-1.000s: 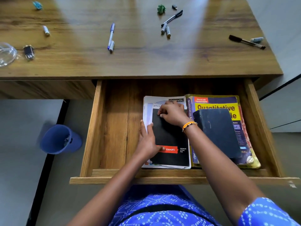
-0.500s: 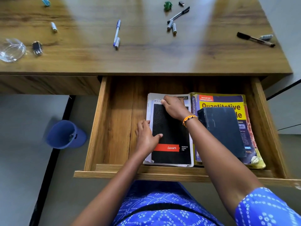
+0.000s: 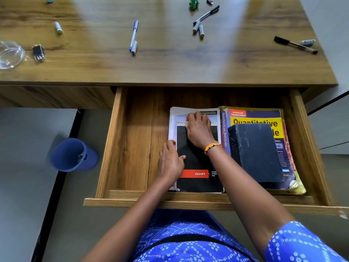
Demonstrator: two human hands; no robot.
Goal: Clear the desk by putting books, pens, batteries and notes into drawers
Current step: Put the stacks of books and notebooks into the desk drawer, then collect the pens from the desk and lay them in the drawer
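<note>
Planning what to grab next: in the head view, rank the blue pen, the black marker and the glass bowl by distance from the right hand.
1. Blue pen, desk middle, nearest the right hand.
2. Black marker, far right.
3. Glass bowl, far left edge.

Wooden desk (image 3: 170,69), with blue pen (image 3: 133,36) near middle, one battery (image 3: 58,27) to its left, two more batteries (image 3: 199,29) beside black pen (image 3: 206,14). Green clip (image 3: 193,4) at far edge. Black marker (image 3: 294,44) at right end. Clear glass dish (image 3: 10,53) and small black connector (image 3: 38,52) at left end. Below, open drawer (image 3: 136,144) with books flat on its floor.
</note>
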